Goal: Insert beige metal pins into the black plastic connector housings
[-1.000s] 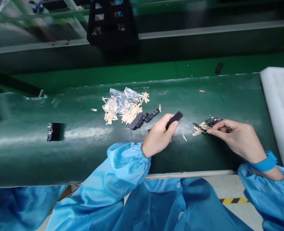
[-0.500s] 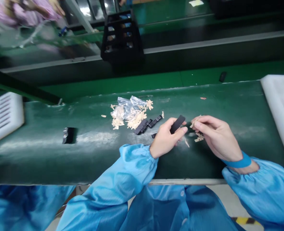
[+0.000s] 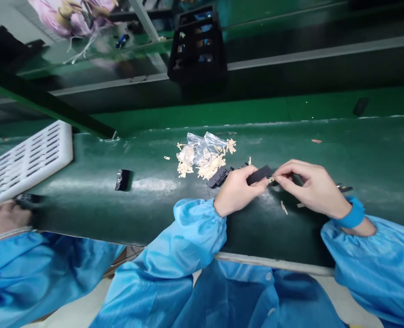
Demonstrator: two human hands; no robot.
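Observation:
My left hand (image 3: 238,190) is closed around a black rectangular plastic part (image 3: 259,175), tilted up to the right. Thumb and index finger of my right hand (image 3: 306,186) pinch a small flat cream-coloured piece (image 3: 271,180) against the end of that part. Just below the right hand, a loose cream piece (image 3: 284,207) lies on the green table. Beyond my left hand are several black parts (image 3: 219,176), partly covered by it. A pile of cream pieces (image 3: 211,166) with clear plastic bags (image 3: 198,145) lies behind them.
A white slotted tray (image 3: 27,159) stands at the left, with a co-worker's hand (image 3: 8,219) near it. A small black part (image 3: 122,180) lies left of the pile. Across the bench are a black crate (image 3: 198,45) and a person in pink sleeves (image 3: 56,18).
My right hand has brought a cream piece over to the black part in my left hand. The view has shifted left, and a co-worker's hand has come into sight there.

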